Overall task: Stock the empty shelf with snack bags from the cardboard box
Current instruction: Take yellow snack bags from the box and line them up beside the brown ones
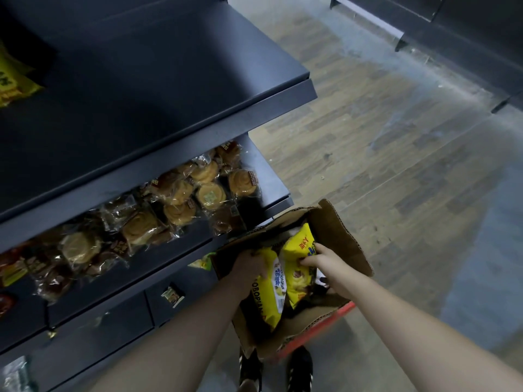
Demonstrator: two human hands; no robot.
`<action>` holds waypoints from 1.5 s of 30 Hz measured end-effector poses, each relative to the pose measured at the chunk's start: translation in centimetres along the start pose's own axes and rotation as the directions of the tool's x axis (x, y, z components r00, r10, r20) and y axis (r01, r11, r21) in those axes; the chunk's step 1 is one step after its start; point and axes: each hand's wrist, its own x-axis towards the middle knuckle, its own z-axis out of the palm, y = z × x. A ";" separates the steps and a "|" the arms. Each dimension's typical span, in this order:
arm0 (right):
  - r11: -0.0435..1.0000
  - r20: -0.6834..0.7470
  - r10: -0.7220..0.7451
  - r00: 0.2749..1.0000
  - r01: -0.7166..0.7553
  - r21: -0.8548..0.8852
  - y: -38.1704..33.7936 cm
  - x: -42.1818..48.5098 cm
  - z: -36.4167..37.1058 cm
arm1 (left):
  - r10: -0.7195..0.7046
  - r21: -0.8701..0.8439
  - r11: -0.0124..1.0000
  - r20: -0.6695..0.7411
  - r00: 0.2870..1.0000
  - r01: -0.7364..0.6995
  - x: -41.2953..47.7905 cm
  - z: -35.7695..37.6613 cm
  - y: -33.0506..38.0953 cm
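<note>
Wood floor [396,171], puffy yellow snack bags [294,250]

text | left yellow snack bag [268,295]: "OBOPIAN" | right yellow snack bag [294,250]: print unreadable

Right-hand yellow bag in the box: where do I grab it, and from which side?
Probably its upper edge, from above through the open top of the cardboard box. The right yellow bag stands nearly on end, and box walls block the sides.

Snack bags [283,278] in cardboard box [339,236], right of shelf [169,80].
</note>
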 end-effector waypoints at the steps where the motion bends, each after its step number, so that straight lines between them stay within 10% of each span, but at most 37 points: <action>1: 1.000 0.013 0.012 1.000 -0.012 0.002 -0.3 -0.5 -0.2 | 0.032 -0.057 0.998 0.058 0.998 -0.029 -0.7 -0.2 0.2; 11: 0.980 0.099 -0.108 0.989 0.089 0.178 -3.7 -5.5 -1.2 | 0.255 -0.348 0.927 0.317 0.914 -0.138 -6.5 0.2 4.4; 18: 0.928 0.121 -0.345 0.931 0.319 0.192 -8.3 -10.3 -0.2 | 0.385 -0.120 0.918 0.049 0.921 -0.378 -11.0 0.8 9.0; 23: 0.810 0.135 -0.586 0.799 0.576 0.109 -11.9 -13.7 0.3 | 0.505 -0.096 0.853 -0.104 0.857 -0.514 -14.8 0.2 12.1; 32: 0.595 0.066 -0.803 0.592 0.802 0.051 -17.4 -18.6 -0.6 | 0.726 -0.092 0.687 0.103 0.680 -0.720 -20.9 -2.8 15.0; 38: 0.672 0.014 -0.733 0.680 0.720 0.174 -20.4 -19.9 -0.2 | 0.672 -0.025 0.696 0.374 0.639 -0.717 -23.3 -6.2 14.9; 45: 0.814 0.187 -0.579 0.793 0.551 0.183 -24.6 -20.9 3.8 | 0.610 -0.293 0.792 0.342 0.715 -0.535 -24.7 -10.5 15.2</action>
